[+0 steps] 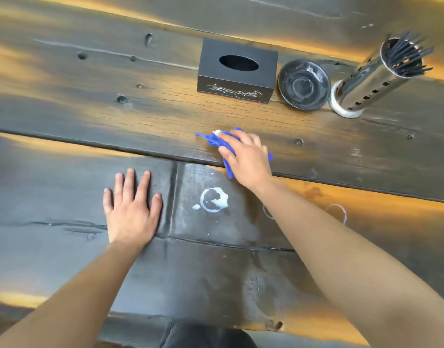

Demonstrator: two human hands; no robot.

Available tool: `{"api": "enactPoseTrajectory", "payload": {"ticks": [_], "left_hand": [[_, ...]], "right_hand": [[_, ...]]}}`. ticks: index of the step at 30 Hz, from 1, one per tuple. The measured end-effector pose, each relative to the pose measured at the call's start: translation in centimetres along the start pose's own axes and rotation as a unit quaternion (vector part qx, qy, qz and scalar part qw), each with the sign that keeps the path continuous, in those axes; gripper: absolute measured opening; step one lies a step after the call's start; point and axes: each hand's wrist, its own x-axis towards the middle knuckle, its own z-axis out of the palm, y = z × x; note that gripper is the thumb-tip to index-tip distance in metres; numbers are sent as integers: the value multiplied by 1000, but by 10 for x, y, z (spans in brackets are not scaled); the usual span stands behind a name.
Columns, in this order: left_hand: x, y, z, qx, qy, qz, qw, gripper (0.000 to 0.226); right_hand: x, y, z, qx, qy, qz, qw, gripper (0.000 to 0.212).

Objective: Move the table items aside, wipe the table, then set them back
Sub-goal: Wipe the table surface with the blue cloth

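Observation:
My right hand (246,156) presses a crumpled blue cloth (213,140) flat on the dark wooden table (65,101); a bit of white foam clings to the cloth's far end. My left hand (131,209) lies palm down on the table, fingers spread, holding nothing. Between the two hands sits a white foam ring with a blob (213,199). At the far side stand a black tissue box (237,71), a black saucer (303,84) and a shiny perforated metal holder (366,81) full of dark chopsticks.
Two faint white ring marks (337,213) show on the wood beside my right forearm. The table's near edge (215,320) runs along the bottom, with dark trousers below it. Wet streaks shine on the planks near the foam.

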Motion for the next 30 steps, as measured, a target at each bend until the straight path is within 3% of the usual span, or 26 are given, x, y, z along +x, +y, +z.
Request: {"api": "enactPoseTrajectory", "payload": {"ticks": [5, 16, 23, 30], "left_hand": [[1, -2, 2, 3, 17, 9, 1000, 65], [2, -6, 5, 3, 28, 17, 999, 63], [1, -5, 6, 0, 42, 20, 999, 63], [2, -7, 7, -5, 46, 24, 999, 63]], "right_hand": [[21, 1, 14, -151, -62, -44, 986, 60], [14, -15, 39, -150, -55, -113, 981, 54], [-30, -27, 60, -169, -85, -181, 965, 53], [-91, -34, 87, -177, -60, -216, 958, 55]]}}
